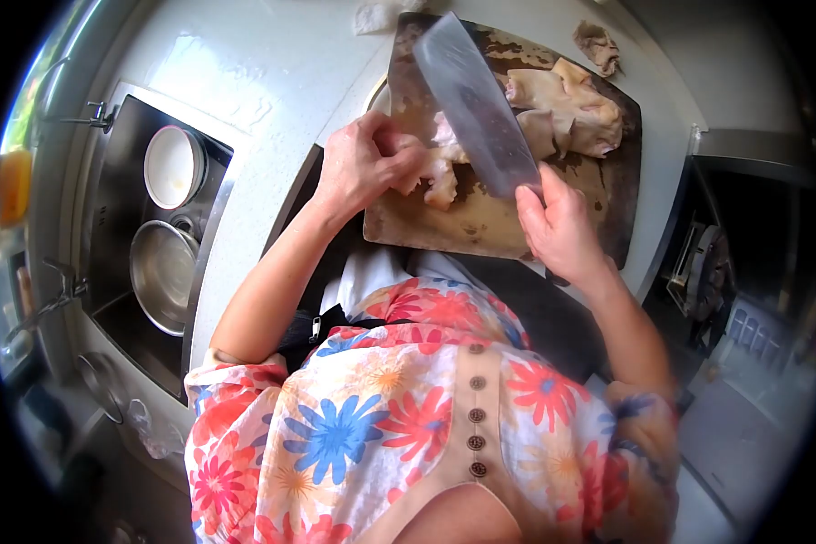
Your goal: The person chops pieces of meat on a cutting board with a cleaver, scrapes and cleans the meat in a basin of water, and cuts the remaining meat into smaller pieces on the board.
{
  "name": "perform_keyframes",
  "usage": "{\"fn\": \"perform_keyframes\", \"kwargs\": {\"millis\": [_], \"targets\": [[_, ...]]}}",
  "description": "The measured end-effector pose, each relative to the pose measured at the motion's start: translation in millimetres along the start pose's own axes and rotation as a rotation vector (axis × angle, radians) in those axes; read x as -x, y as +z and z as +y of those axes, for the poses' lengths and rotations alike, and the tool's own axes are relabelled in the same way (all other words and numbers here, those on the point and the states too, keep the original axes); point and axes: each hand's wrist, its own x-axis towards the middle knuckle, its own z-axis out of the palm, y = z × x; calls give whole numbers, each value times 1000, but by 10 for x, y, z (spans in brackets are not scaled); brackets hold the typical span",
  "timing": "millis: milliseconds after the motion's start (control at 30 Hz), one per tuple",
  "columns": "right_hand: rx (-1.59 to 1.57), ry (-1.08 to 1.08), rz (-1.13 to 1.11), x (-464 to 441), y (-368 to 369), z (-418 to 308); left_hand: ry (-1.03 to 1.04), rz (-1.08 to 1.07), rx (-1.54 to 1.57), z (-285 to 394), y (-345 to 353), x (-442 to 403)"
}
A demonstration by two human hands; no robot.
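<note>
Red-and-blue floral white shirt (381,408); left hand (370,165) pinches pale, lumpy meat (442,181); right hand (560,225) grips broad steel cleaver (478,111): seemingly cutting, next stroke needing steady hold.

From where I'm standing it's a pretty bright kitchen: window (34,100) way off on the left, daylight bouncing off the pale countertop (290,63). There's a steel sink (116,208) set into it, with taps (99,116) along the window side. Dark cooktop (705,267) over on the right, kinda shadowy.
</note>
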Motion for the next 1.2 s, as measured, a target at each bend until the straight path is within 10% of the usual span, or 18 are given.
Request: {"fn": "perform_keyframes", "kwargs": {"millis": [600, 767, 1200], "targets": [[193, -108, -75, -178, -102, 118, 200, 74, -143, -65, 138, 104], [187, -106, -72, -216, -169, 98, 653, 260, -428, 113, 293, 212], [113, -53, -57, -182, -94, 76, 528, 203, -484, -84, 139, 105]]}}
